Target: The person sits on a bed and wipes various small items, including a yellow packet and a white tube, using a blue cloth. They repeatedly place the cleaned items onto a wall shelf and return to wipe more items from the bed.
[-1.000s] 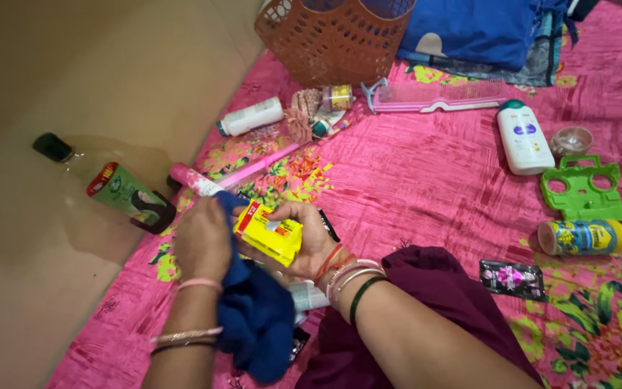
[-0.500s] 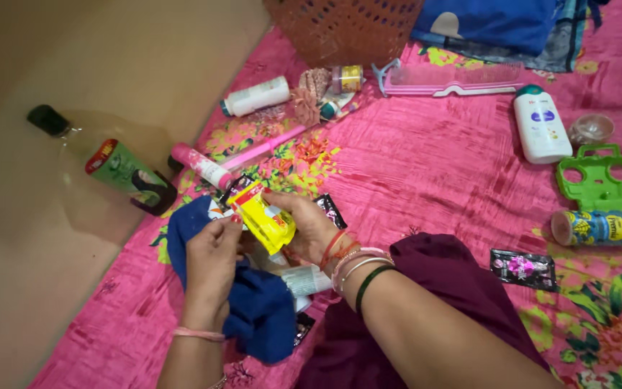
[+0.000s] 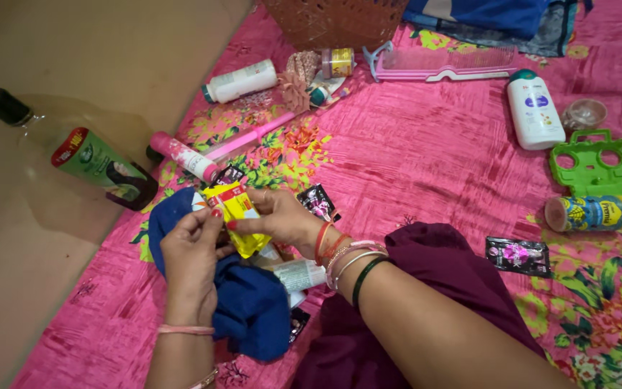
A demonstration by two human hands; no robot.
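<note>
Fingers of both my hands meet on the small yellow packet (image 3: 237, 218), which sits up off the bedspread just in front of my lap, tilted so one end points toward the bottles. My right hand (image 3: 282, 220) pinches it from the right side, thumb and forefinger closed on its edge, while my left hand (image 3: 190, 253) grips its lower left corner and also has the blue cloth (image 3: 250, 306) draped under and around it, so the cloth hangs bunched below the packet, close enough for rubbing the packet's face. Beneath my wrists lies a white tube (image 3: 298, 274), partly hidden, and a dark sachet (image 3: 318, 201) lies just beyond my right knuckles. Farther out on the pink floral bedspread (image 3: 426, 180) things are spread apart: a pink-capped tube (image 3: 183, 156) near a dark bottle with a green label (image 3: 91, 162) lying on the bare floor, a white lotion bottle (image 3: 535, 110), a green plastic piece (image 3: 588, 163), and a yellow-and-blue tin (image 3: 592, 214) on its side.
</note>
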